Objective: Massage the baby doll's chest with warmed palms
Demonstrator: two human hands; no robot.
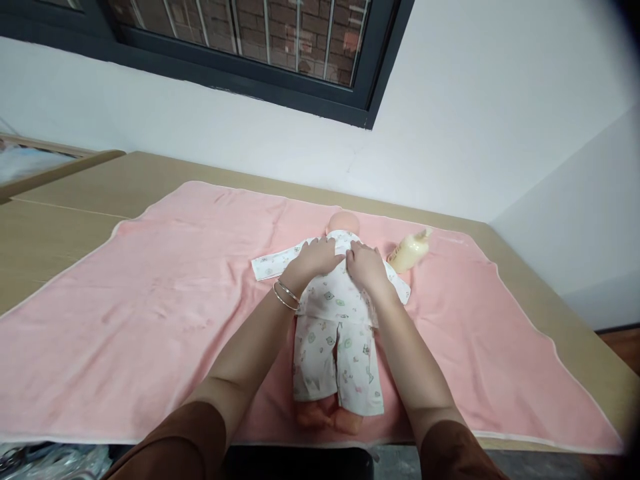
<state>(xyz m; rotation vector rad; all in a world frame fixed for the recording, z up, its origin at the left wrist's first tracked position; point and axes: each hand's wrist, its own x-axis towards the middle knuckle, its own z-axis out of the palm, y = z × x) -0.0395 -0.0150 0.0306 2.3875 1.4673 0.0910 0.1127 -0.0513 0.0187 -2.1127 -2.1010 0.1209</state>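
Observation:
A baby doll (336,320) in white printed pyjamas lies on its back on a pink blanket (165,300), head away from me. My left hand (316,259) rests on the doll's chest near its left-side sleeve, fingers curled and pressing the cloth. Right beside it, my right hand (365,265) presses the shirt front with its fingers together. Two bangles (285,296) circle my left wrist. The doll's bare feet (327,417) stick out near the table's front edge.
A cream feeding bottle (410,250) lies on the blanket just right of the doll's shoulder. The blanket covers a wooden table (60,233) against a white wall under a dark-framed window (260,47). A wooden-framed thing (45,163) sits at far left.

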